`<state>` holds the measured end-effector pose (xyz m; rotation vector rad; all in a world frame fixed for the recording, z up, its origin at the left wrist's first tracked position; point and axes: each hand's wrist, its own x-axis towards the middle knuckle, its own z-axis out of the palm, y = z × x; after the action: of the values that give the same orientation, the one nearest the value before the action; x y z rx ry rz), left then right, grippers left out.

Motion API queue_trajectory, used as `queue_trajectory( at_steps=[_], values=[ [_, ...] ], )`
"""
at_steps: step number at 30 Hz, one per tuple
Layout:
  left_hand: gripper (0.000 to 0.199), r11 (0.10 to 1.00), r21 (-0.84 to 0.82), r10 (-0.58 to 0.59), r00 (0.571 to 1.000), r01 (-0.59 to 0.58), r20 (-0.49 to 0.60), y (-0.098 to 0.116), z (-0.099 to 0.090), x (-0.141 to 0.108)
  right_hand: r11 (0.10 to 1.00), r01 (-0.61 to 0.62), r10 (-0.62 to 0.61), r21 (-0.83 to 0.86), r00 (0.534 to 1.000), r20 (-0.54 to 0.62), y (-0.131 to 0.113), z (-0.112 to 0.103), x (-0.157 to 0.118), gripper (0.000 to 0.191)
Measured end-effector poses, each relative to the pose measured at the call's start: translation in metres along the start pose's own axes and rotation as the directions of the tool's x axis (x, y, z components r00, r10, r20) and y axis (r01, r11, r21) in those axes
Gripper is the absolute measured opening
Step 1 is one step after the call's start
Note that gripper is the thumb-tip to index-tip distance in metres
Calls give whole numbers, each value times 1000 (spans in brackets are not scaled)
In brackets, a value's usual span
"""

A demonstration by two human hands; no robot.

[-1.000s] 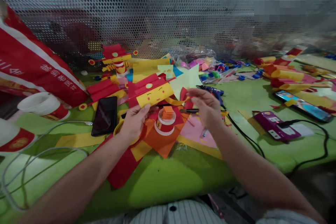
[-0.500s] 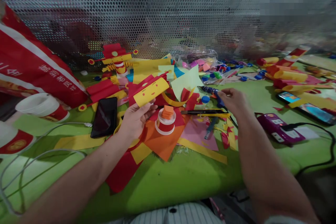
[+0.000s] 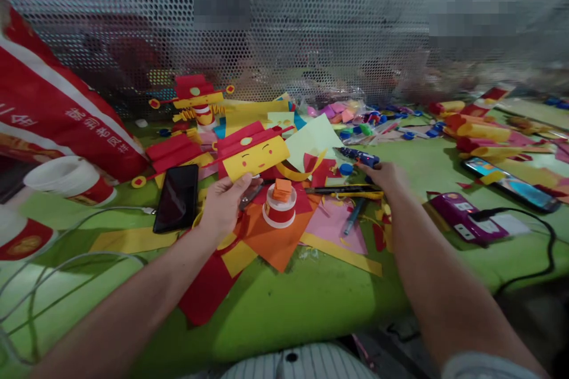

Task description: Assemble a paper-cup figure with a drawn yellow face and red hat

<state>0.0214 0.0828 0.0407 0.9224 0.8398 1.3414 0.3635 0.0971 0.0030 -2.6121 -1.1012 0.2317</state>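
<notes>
Head view: pinching yellow paper face (image 3: 255, 157) with red hat (image 3: 244, 137) in left hand (image 3: 224, 204), fingers closed on its lower edge, thumb in front. Held up over mid-surface (image 3: 311, 296), about centred between left and right edges, drawn side toward camera, slightly tilted. Reaching with right hand (image 3: 386, 177) to handle end of dark blue tool (image 3: 360, 156), likely a glue gun, right of centre. Seeing fingers partly curled there; can't tell if closed around handle.

Below the face, toward front edge: small red-and-white cup (image 3: 279, 213), topped with folded orange paper (image 3: 281, 190), on orange sheet (image 3: 278, 246). Just left of left hand: black phone (image 3: 176, 198).

To do this well, I'd-free version: pinch light, so as not to crease the rolled yellow paper or bend the hat. Hold the face clear of the cup. On the right, get a full grip round the handle, not just its end; watch for snagging yellow-handled scissors (image 3: 355, 189) close by. If a glue gun, mind a possibly hot nozzle near pale green sheet (image 3: 313, 136).
</notes>
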Motion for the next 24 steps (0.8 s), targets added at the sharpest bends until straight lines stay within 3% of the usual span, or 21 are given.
queue_trajectory(
  at_steps=[4, 10, 17, 24],
  values=[
    [26, 999, 35, 32, 999, -32, 19, -2, -1, 1, 998, 5, -1, 67, 998, -57, 3, 4, 5, 30],
    [23, 996, 54, 74, 997, -74, 8, -6, -4, 4, 974, 36, -12, 224, 994, -105, 5, 3, 6, 28],
    [20, 999, -41, -4, 1000, 3, -14, -1, -1, 2, 900, 59, -3, 432, 992, -128, 2, 5, 0, 19],
    [20, 995, -83, -66, 997, 63, -37, 3, 3, -1, 763, 89, -21, 641, 993, -113, -6, 1, -10, 27]
  ],
)
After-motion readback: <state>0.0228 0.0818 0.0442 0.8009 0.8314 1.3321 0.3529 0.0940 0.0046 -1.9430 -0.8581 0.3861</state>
